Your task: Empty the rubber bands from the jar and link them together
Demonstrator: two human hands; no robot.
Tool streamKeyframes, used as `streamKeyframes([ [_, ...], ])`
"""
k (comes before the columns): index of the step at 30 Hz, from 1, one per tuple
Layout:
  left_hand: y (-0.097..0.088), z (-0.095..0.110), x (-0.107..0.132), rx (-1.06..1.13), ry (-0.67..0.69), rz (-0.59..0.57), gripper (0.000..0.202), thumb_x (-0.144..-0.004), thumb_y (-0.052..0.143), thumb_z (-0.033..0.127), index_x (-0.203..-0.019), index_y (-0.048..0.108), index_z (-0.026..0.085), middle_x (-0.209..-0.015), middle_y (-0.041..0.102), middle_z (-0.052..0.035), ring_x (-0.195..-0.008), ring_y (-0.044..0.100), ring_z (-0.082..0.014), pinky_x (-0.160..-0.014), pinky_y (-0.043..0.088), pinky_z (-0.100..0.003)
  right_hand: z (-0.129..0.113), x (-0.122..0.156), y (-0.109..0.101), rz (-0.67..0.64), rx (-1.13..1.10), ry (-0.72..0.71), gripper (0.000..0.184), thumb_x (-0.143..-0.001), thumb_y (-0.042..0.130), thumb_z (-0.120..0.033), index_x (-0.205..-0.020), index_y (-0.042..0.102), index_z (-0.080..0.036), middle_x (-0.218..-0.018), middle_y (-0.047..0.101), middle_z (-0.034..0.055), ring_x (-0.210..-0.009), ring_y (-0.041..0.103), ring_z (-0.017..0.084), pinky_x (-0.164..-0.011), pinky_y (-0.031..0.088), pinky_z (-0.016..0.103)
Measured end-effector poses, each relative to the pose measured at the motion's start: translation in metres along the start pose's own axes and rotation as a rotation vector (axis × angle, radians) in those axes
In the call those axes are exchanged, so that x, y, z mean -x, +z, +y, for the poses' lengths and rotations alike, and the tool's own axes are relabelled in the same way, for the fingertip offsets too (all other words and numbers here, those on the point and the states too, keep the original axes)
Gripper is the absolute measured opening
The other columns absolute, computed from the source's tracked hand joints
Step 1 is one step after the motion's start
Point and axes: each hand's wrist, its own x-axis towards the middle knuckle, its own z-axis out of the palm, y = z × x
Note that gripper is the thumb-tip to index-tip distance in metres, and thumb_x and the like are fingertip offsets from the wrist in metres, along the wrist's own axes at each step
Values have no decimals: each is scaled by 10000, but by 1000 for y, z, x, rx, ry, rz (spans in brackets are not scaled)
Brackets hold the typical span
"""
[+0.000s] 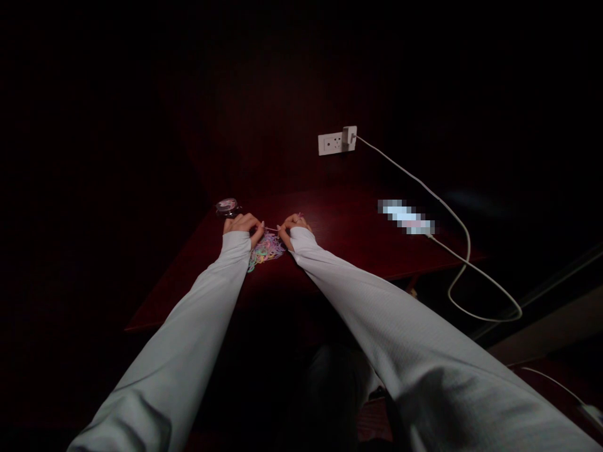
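My left hand (244, 226) is closed in a pinch, and my right hand (294, 226) pinches opposite it, a short gap apart. Between their fingertips a thin, light elastic band (271, 230) is drawn taut, gripped at each end. Just below and partly behind the hands lies a loose pile of pastel elastic bands (266, 248) in green, purple, pink and yellow. The left wrist and sleeve cover part of its left side. Beyond my left hand stands a small round clear container (228, 206) with something pinkish showing at its top.
The dark red table (348, 245) ends in a front edge close to my forearms. A white wall socket (330, 144) holds a charger (349, 136). Its white cable (424, 186) loops past the table's right side to a blurred-out glowing device (406, 217). Surroundings are very dark.
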Motion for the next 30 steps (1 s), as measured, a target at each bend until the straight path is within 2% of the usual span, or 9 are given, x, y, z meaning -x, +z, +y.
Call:
streamKeyframes([
  [4,-4,2,0,-12,-40,36,290,-987,551,308,-709,597,241,-818,715,-31,-840,635,-256,-809,369,-434,5,-2,4,32,-29,3,262,-1008,629,-363,-788,695,-238,-1138,665,57,-1126,546,240,-1000,415,372],
  [8,-13,3,0,-8,-104,33,271,-1025,533,350,-793,625,244,-886,722,-31,-897,658,-259,-851,372,-432,15,-6,8,59,-88,2,320,-1018,614,-410,-763,706,-240,-1095,659,51,-1108,550,229,-1039,406,368],
  [14,-19,3,-1,-8,-160,16,244,-1022,548,353,-827,636,238,-948,730,-33,-964,670,-253,-855,367,-405,29,-17,18,136,-201,26,322,-994,640,-380,-720,716,-229,-1014,635,38,-1069,555,202,-1051,412,338],
  [19,-12,5,1,-13,-64,66,270,-1031,544,333,-796,639,240,-880,732,-19,-892,658,-235,-837,374,-400,30,-17,22,157,-241,-24,335,-981,658,-401,-700,711,-226,-1005,622,37,-1045,563,201,-1040,429,348],
  [23,-2,-2,2,62,80,-55,287,-1016,544,345,-777,660,236,-856,731,-22,-860,668,-224,-809,386,-385,23,-13,20,119,-217,-94,326,-985,658,-356,-695,703,-215,-998,631,41,-1021,581,198,-1041,424,353],
  [30,4,-13,0,95,85,-110,313,-1022,519,364,-797,696,237,-884,741,-32,-890,680,-222,-820,409,-375,17,-9,13,40,-219,-137,308,-1013,640,-342,-755,748,-212,-910,637,24,-897,565,166,-937,436,310],
])
